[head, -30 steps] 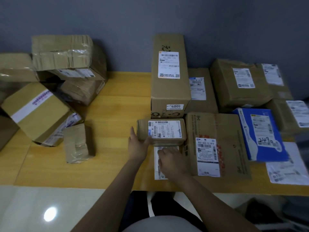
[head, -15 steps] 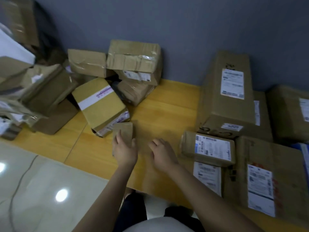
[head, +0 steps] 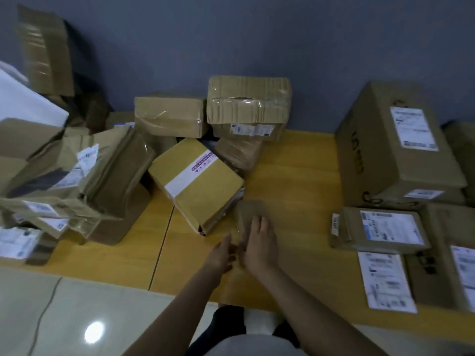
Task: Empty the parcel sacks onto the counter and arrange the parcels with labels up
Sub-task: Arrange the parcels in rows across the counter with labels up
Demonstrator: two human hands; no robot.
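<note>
While the small brown parcel (head: 250, 211) lies on the yellow counter (head: 295, 176), just beside a yellow taped box (head: 195, 186), the right hand (head: 259, 246) rests on top with fingers stretched flat. The left hand (head: 221, 254) meets its near left edge; blur hides whether those fingers grip it

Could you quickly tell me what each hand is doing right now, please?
Left hand: beside the small parcel; grip too blurred to tell.
Right hand: open, lying flat on the small parcel.
</note>
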